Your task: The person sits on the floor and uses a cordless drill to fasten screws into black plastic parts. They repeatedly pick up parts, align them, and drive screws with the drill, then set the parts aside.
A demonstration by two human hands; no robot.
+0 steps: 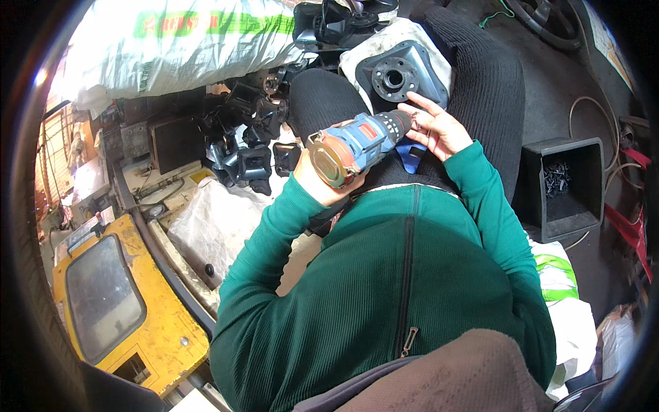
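Observation:
My left hand [321, 188] is wrapped around a blue and red cordless drill [360, 141], its black chuck pointing right. My right hand [439, 129] is at the chuck's nose, thumb and some fingers bent together there, another finger stretched out. Whatever small thing they may pinch is too small to make out. Just beyond, a black square-based part [419, 65] with a round, holed flange lies on white cloth [357, 62] between my legs. Below the chuck, a small blue piece [412, 156] shows against my dark trousers.
Several black moulded parts [254, 161] are heaped to the left, beside a clear plastic sheet [213, 213]. A dark bin [583, 206] with small dark fasteners stands at right. A large white sack [185, 55] lies far left, a yellow machine panel [165, 336] near left.

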